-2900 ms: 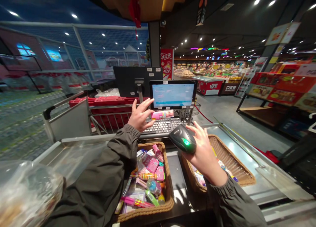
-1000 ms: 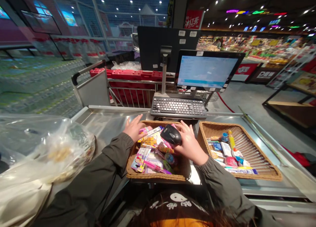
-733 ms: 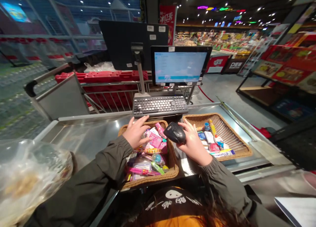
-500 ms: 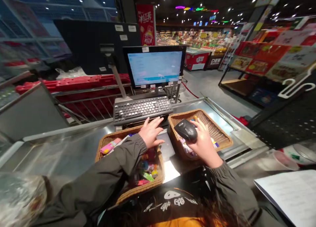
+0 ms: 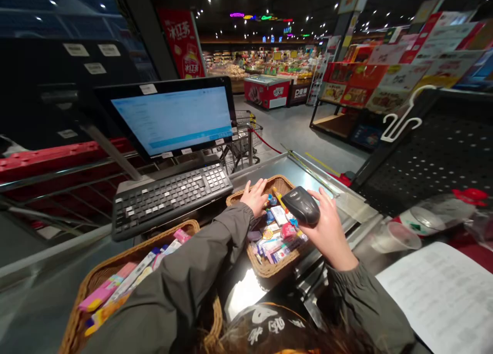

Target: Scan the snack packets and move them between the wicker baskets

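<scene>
My right hand [image 5: 328, 234] grips a black barcode scanner [image 5: 301, 205], held above the right wicker basket [image 5: 265, 268]. Assorted small packets and boxes [image 5: 278, 230] lie in that basket. My left hand [image 5: 254, 197] is over the basket's far left part, fingers stretched out; whether it touches the rim I cannot tell. Under my left forearm is the left wicker basket [image 5: 88, 275], holding long narrow boxes [image 5: 115, 283], partly hidden by my sleeve.
A black keyboard [image 5: 173, 197] sits before a lit monitor [image 5: 175, 120] at the left. A white sheet of paper [image 5: 439, 297] lies at the right, near a clear plastic cup [image 5: 396, 238]. A white hanger [image 5: 402, 120] hangs on the black perforated panel [image 5: 435, 153].
The view has turned right. My left hand has moved from above the left basket to the right one, beside the scanner. The scanner remains in my right hand, and more basket contents show.
</scene>
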Action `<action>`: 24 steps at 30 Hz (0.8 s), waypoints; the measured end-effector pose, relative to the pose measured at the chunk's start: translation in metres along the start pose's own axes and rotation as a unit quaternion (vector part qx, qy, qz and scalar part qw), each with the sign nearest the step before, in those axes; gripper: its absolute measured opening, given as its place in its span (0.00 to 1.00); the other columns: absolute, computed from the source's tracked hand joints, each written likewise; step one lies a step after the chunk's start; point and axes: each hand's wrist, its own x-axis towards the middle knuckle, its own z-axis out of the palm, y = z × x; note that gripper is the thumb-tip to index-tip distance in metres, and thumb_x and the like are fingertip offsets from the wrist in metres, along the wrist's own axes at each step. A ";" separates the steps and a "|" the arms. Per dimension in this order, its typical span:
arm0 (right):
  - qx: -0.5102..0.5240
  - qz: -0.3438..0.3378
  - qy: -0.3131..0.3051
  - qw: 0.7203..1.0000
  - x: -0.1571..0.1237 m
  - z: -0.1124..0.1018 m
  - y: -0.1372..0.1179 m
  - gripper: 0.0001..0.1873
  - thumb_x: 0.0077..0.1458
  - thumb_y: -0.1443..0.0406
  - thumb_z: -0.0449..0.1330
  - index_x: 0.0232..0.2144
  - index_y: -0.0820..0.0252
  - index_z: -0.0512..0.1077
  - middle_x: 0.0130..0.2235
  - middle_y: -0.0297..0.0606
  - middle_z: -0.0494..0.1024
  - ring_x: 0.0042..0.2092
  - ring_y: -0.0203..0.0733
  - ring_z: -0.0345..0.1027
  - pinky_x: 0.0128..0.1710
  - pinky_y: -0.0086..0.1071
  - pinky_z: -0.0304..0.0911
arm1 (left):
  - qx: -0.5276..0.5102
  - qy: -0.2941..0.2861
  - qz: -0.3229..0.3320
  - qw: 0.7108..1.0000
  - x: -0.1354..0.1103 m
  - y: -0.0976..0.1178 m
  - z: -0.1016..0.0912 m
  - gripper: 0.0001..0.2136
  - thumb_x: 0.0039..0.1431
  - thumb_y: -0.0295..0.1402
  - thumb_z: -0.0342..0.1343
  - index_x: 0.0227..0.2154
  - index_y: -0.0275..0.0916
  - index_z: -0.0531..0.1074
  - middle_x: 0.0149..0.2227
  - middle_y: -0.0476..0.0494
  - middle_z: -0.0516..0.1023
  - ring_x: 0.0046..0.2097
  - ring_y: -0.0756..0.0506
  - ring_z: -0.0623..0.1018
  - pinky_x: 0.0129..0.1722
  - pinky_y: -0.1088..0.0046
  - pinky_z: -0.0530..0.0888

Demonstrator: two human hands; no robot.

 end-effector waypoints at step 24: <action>0.009 0.071 -0.018 0.997 0.040 0.022 0.048 0.26 0.49 0.63 0.60 0.52 0.59 0.67 0.59 0.50 0.69 0.68 0.64 0.48 0.65 0.65 0.43 | 0.023 -0.034 0.074 0.996 0.092 -0.014 0.085 0.15 0.62 0.30 0.51 0.47 0.36 0.79 0.62 0.34 0.69 0.70 0.36 0.54 0.68 0.41 0.47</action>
